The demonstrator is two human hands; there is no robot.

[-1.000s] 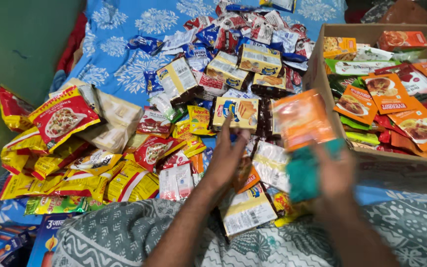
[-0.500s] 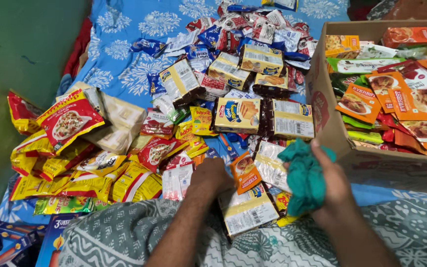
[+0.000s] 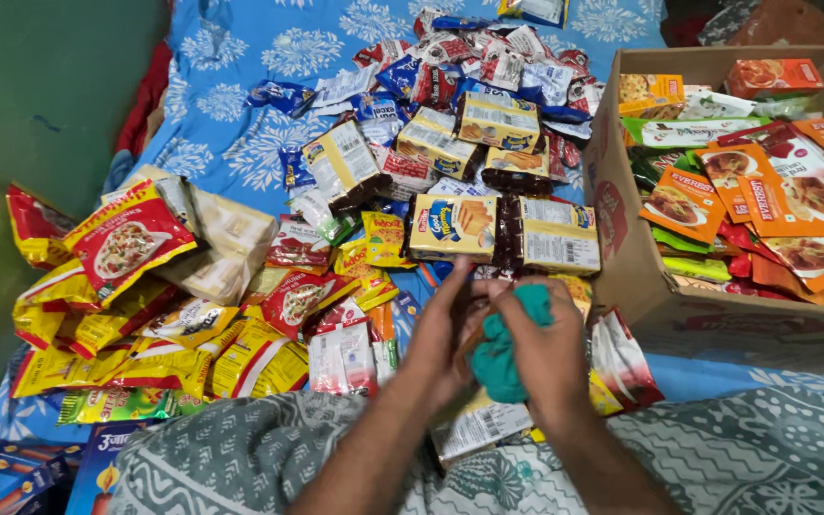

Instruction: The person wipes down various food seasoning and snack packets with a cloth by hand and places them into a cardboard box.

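Note:
My right hand (image 3: pixel 550 358) grips a crumpled teal cloth (image 3: pixel 507 348) above the heap of packets in front of me. Close beside it, my left hand (image 3: pixel 445 334) has its fingers bent down onto something small and dark between the two hands; what that is I cannot make out. A yellow biscuit pack (image 3: pixel 453 227) and another biscuit pack (image 3: pixel 557 235) showing its pale back lie just beyond the fingertips. Under my wrists lies a white-backed packet (image 3: pixel 479 429).
A cardboard box (image 3: pixel 622 238) at the right holds several orange and green spice packets (image 3: pixel 793 205). Yellow and red noodle packets (image 3: pixel 131 238) pile up at the left near a green wall. Snack packets cover the blue flowered sheet (image 3: pixel 240 67). A patterned grey cloth (image 3: pixel 240 458) lies nearest me.
My right hand no longer holds up the orange packet; it has come down and left with the teal cloth. My left hand has drawn back to meet it.

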